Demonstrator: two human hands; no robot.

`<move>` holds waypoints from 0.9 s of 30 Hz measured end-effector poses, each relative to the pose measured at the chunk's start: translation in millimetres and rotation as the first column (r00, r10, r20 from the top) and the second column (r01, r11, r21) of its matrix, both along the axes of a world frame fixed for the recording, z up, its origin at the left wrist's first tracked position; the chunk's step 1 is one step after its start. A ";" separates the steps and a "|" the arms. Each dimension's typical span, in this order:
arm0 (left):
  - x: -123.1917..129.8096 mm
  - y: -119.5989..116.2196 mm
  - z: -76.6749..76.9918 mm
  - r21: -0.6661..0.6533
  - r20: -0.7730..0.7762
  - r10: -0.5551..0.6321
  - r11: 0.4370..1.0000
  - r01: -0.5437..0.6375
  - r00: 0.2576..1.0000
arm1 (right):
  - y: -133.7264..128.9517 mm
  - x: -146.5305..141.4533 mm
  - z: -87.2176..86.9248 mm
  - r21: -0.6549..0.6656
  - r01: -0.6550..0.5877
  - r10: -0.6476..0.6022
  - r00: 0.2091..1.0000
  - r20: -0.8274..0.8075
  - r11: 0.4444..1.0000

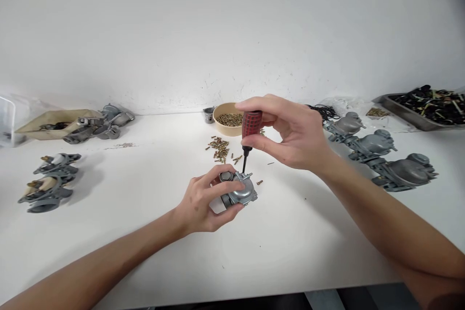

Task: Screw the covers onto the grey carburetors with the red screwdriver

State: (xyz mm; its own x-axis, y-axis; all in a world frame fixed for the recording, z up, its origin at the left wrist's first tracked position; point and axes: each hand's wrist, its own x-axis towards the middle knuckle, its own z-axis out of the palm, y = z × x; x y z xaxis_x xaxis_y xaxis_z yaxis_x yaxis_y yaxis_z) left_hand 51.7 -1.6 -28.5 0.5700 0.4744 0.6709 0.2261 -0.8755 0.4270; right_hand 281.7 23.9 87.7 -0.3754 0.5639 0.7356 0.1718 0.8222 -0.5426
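Both hands closed: left hand [203, 203] grips carburetor body [241, 191]; right hand [290, 135] holds red-handled screwdriver [250, 128] upright.
White worktop [290, 232] against white wall; screwdriver tip meets the body's top, between the hands.

Two forearms and two hands of one person, seen from above. Left hand [203, 203]: bare, no glove, ring or watch; the fingernails are short and unpainted. Left forearm [109, 261]: bare from the wrist to the lower edge of the view, with no sleeve, cuff or band in sight. Right hand [290, 135]: likewise bare, without glove or jewellery; short, plain nails show on the thumb and fingers. Right forearm [381, 223]: uncovered along its whole visible length, with no sleeve, strap or marking. Both wrists are slim and unadorned. No clothing enters the view.
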 end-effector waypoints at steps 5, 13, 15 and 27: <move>0.0 1.5 0.5 -0.003 0.004 -0.021 1.000 0.021 1.000 | -0.1 2.1 1.6 -0.048 -0.189 0.189 0.982 -0.007 0.981; -0.3 2.7 0.8 -0.010 0.011 -0.039 0.999 0.039 0.999 | -3.8 -1.4 2.7 0.012 -0.070 0.070 0.997 -0.043 0.997; -0.6 3.1 1.0 -0.023 0.009 -0.046 0.999 0.046 0.999 | -8.1 -1.0 8.7 0.046 -0.036 0.041 0.993 -0.110 0.998; -3.1 8.3 -7.5 -0.099 0.039 -0.105 0.989 0.108 0.994 | -44.7 -26.6 18.3 0.132 -0.216 0.223 0.974 -0.045 0.967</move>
